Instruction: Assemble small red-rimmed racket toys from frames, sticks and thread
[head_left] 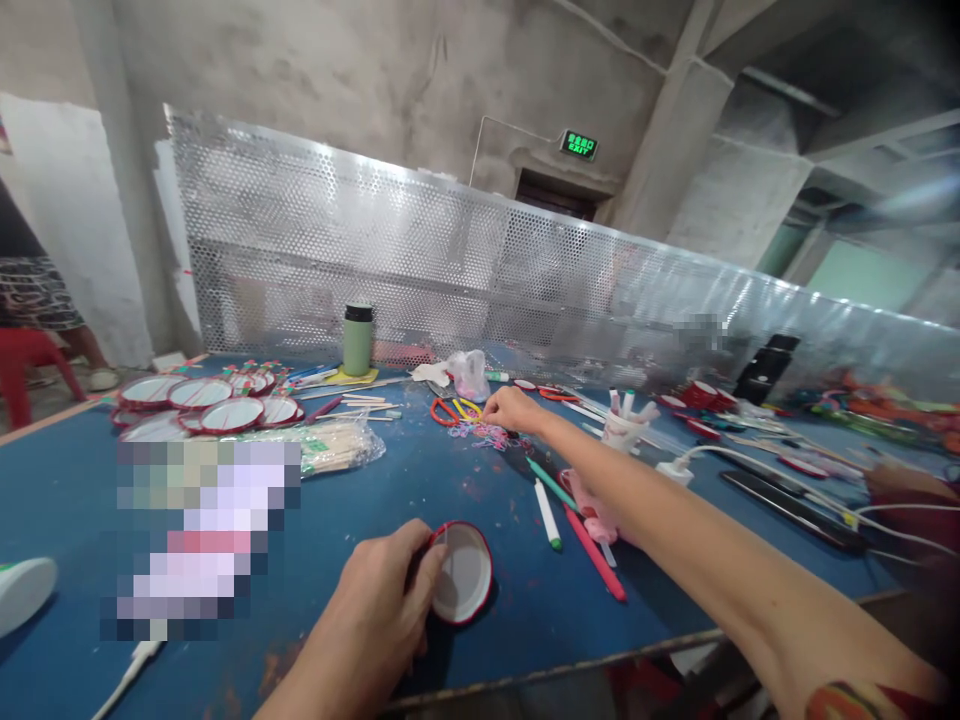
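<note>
Held between the thumb and fingers of my left hand is a small round drum with a red rim and a pale face. It is tilted up just above the blue table's front part. My right hand is stretched far forward, its fingers drawn together at a loose pile of pink and blue cords. What those fingers pinch, if anything, is too small to make out. Orange-handled scissors lie just left of the pile, by a yellow loop.
Several red-rimmed drums are heaped at the left, near a bag of wooden sticks. A green bottle stands behind. Markers, a cup of pens and a black case lie around my right forearm. Another person's sleeve shows right.
</note>
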